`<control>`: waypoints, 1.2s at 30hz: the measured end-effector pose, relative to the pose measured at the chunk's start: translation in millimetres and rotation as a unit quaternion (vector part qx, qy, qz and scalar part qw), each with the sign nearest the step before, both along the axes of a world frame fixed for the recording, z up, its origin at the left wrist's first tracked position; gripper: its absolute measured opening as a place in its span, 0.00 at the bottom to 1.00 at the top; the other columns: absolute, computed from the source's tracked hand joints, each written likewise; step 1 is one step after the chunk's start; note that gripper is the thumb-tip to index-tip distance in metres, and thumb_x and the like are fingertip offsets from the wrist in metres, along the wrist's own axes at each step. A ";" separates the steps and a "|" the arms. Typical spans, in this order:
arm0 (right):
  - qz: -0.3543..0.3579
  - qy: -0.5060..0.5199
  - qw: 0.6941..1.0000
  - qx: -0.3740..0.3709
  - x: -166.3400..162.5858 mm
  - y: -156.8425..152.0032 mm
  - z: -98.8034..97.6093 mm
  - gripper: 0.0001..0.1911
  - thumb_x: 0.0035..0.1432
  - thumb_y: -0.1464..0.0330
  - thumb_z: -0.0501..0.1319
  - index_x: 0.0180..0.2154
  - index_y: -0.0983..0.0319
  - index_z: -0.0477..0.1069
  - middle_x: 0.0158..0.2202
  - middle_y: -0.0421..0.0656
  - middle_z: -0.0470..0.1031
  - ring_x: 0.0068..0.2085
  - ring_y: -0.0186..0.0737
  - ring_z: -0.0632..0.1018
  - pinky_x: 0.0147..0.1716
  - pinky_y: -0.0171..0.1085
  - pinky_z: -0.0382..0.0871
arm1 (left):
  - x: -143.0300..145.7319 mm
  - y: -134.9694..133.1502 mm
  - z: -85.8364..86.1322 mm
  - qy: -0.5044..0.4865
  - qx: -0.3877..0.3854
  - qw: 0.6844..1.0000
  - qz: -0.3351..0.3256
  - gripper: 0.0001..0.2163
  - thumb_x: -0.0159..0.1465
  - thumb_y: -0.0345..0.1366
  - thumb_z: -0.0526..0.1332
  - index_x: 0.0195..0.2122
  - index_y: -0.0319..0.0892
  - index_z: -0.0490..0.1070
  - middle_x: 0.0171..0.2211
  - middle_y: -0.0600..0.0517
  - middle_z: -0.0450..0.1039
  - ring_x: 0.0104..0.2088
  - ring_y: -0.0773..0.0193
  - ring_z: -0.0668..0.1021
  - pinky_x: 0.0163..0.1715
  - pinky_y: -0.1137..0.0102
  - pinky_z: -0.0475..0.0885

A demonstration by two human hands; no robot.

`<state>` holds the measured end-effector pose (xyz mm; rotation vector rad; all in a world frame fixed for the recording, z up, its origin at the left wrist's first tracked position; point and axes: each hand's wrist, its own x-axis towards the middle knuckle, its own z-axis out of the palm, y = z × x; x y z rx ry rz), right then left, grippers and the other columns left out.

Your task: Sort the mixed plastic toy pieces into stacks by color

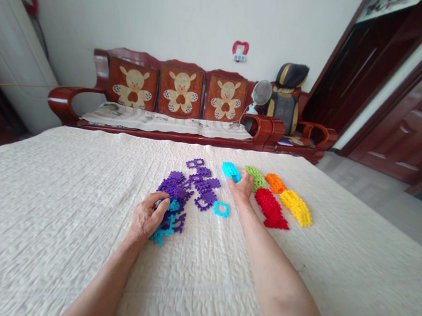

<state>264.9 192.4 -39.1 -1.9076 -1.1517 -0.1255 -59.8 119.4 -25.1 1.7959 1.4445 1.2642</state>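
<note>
My left hand (147,215) is curled at the near left side of a loose pile of purple interlocking plastic tiles (174,183). Its thumb and fingers close on light-blue tiles (174,205) there, partly hidden by the hand. Farther right, my right hand (243,185) has its thumb and fingers around the near end of a light-blue tile stack (231,170); some fingertips are hidden. One light-blue frame tile (221,209) lies flat between the hands. Just beyond my right hand is a green tile stack (256,178).
Right of my right hand lie red (270,208), orange (275,183) and yellow tile stacks (296,208). All rest on a cream quilted cover (76,224). Behind stand a wooden sofa (73,101) with bear cushions and a small fan (262,93).
</note>
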 end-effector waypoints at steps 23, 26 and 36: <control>0.319 0.079 0.942 -0.071 -22.7 -107.7 10.1 0.22 0.52 0.60 0.62 0.49 0.59 0.70 0.52 0.47 0.74 0.53 0.46 0.76 0.53 0.45 0.68 | -0.2 7.4 -11.1 -0.018 0.022 1.000 -0.011 0.18 0.59 0.50 0.57 0.39 0.43 0.79 0.42 0.48 0.79 0.39 0.57 0.79 0.42 0.65 0.73; 0.349 -0.004 0.935 -0.067 -28.1 -116.5 10.6 0.25 0.52 0.63 0.63 0.52 0.61 0.68 0.53 0.50 0.73 0.53 0.47 0.74 0.55 0.47 0.67 | -0.7 7.6 -11.5 -0.015 0.022 1.000 -0.014 0.18 0.59 0.50 0.57 0.39 0.44 0.79 0.42 0.48 0.79 0.39 0.57 0.79 0.41 0.66 0.73; 0.295 -0.084 0.952 0.007 -26.1 -110.1 0.3 0.24 0.50 0.69 0.59 0.52 0.61 0.67 0.49 0.50 0.72 0.52 0.47 0.73 0.54 0.46 0.67 | -0.7 5.0 -8.4 -0.001 0.020 1.000 -0.008 0.18 0.59 0.49 0.57 0.39 0.43 0.79 0.42 0.49 0.79 0.37 0.58 0.79 0.39 0.67 0.73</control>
